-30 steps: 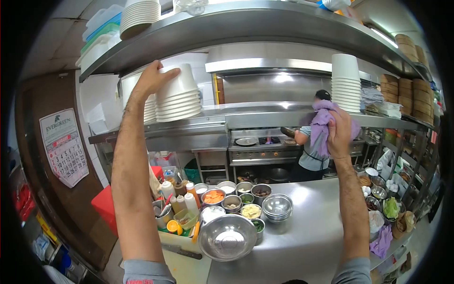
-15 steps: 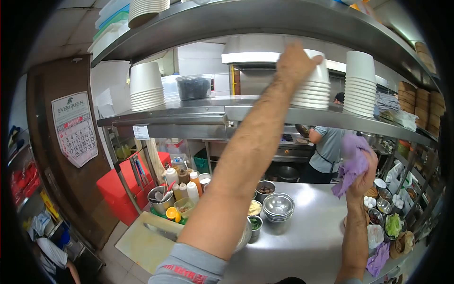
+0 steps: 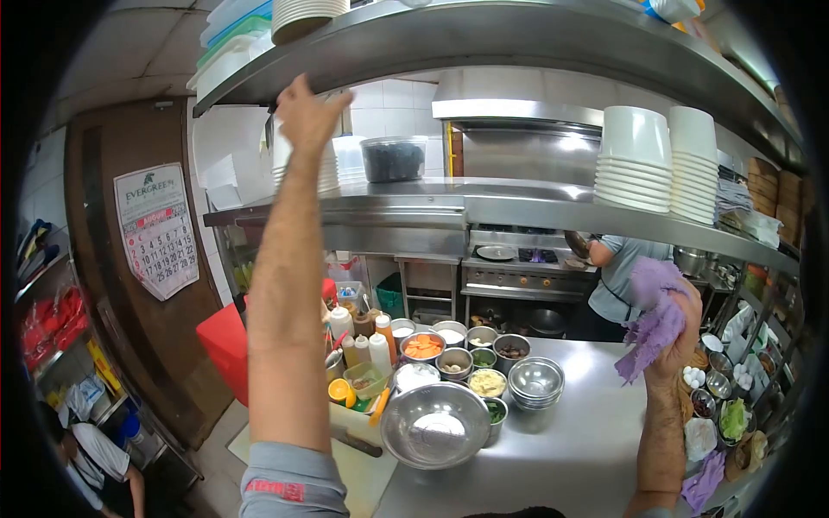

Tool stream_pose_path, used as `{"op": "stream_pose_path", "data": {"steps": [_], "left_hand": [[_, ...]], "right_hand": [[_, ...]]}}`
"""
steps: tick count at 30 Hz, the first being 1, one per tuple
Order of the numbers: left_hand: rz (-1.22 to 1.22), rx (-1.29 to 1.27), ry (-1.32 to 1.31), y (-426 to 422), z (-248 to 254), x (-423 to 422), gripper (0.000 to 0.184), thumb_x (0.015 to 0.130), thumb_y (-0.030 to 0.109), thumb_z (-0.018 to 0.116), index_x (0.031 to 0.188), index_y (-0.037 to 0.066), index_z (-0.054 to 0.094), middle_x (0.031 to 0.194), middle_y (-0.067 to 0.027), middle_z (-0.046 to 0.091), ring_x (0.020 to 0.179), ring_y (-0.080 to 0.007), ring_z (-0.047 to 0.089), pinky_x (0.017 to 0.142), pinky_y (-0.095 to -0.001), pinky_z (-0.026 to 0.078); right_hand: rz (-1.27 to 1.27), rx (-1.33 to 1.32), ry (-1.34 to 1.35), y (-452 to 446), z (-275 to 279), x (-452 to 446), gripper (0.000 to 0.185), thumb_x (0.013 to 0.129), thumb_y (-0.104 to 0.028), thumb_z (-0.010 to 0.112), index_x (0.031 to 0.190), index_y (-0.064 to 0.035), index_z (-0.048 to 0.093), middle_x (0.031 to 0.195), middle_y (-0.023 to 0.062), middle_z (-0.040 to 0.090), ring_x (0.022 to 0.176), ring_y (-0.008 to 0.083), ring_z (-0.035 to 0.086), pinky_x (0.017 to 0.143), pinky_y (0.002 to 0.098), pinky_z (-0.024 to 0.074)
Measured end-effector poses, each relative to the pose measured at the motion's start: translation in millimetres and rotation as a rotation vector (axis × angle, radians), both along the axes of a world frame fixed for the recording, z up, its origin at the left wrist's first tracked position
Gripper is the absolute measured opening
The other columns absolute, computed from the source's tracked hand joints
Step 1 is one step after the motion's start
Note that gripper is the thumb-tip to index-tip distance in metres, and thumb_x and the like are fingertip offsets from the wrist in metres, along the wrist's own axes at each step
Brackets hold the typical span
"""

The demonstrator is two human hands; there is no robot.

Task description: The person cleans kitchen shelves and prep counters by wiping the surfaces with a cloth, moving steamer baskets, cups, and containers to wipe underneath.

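Note:
My left hand (image 3: 309,116) is raised to the left end of the middle steel shelf (image 3: 518,192), in front of a stack of white tubs (image 3: 328,173). Its thumb is spread from the fingers; whether it grips the top tub cannot be made out. A crumpled purple cloth (image 3: 649,321) is held in my right hand (image 3: 680,332), above the right side of the steel counter (image 3: 596,432). Two more stacks of white tubs (image 3: 635,160) stand side by side toward the shelf's right end. A lidded tub with dark contents (image 3: 394,159) sits right of my left hand.
Steel bowls (image 3: 434,426), food containers (image 3: 488,382) and squeeze bottles (image 3: 380,356) crowd the counter. A knife lies by a cutting board (image 3: 363,483). Another person (image 3: 623,281) is near the stove; someone else (image 3: 99,462) is at lower left. An upper shelf (image 3: 484,43) hangs overhead.
My left hand first carried a tub stack rightward, beside the right-hand stack, and has since returned to the left stack. My right hand moved lower with the cloth. The view shifted.

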State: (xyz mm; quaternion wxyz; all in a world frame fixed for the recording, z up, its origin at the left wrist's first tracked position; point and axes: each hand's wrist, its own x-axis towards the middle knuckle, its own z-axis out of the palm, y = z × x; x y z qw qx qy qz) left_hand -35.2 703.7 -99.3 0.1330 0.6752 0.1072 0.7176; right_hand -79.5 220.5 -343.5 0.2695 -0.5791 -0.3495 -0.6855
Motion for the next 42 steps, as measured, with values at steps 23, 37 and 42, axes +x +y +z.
{"op": "stream_pose_path", "data": {"steps": [23, 37, 42], "left_hand": [[-0.772, -0.088, 0.421, 83.5, 1.5, -16.6, 0.100, 0.062, 0.052, 0.077, 0.124, -0.010, 0.029, 0.108, -0.0257, 0.053, 0.090, -0.0266, 0.061, 0.078, -0.0325, 0.050], [-0.860, 0.155, 0.461, -193.9, 5.8, 47.6, 0.102, 0.065, 0.056, 0.072, 0.131, -0.006, 0.025, 0.128, -0.0313, 0.034, 0.113, -0.0422, 0.048, 0.097, -0.0412, 0.041], [-0.864, 0.106, 0.609, -244.5, 9.4, 61.5, 0.095, 0.072, 0.050, 0.067, 0.135, -0.003, 0.019, 0.135, -0.0315, 0.024, 0.115, -0.0438, 0.046, 0.099, -0.0410, 0.040]], "right_hand": [[0.073, 0.419, 0.157, 52.9, -35.6, -47.1, 0.037, 0.085, -0.027, 0.053, 0.106, 0.0035, 0.053, 0.108, 0.0120, 0.052, 0.101, 0.0230, 0.050, 0.091, 0.0342, 0.0377], [0.075, 0.369, 0.196, -8.6, -65.7, -50.1, 0.032, 0.087, -0.021, 0.048, 0.105, 0.0043, 0.053, 0.106, 0.0112, 0.051, 0.099, 0.0220, 0.051, 0.089, 0.0340, 0.0393], [-0.022, 0.380, 0.271, -47.8, -76.9, -60.0, 0.031, 0.087, -0.022, 0.051, 0.105, 0.0032, 0.053, 0.108, 0.0105, 0.051, 0.099, 0.0210, 0.051, 0.090, 0.0336, 0.0391]]}}
